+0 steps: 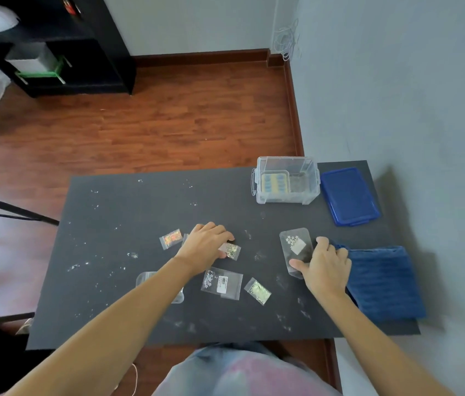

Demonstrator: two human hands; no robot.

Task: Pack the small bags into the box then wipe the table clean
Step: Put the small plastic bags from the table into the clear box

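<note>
Several small clear bags lie on the dark table (117,241). My left hand (205,244) rests palm down on a glitter bag (230,250), fingers pinching it. My right hand (324,265) grips the lower edge of a larger clear bag with white flowers (295,247). Loose bags: an orange glitter bag (170,238), a barcode bag (221,282), a green glitter bag (257,290), and one partly hidden under my left forearm (147,278). The clear plastic box (286,180) stands open at the back right with a blue-and-yellow item inside.
The box's blue lid (348,195) lies to the right of the box. A folded blue cloth (383,284) sits at the table's right edge, beside my right hand. White specks of debris are scattered across the tabletop. A wall runs along the right side.
</note>
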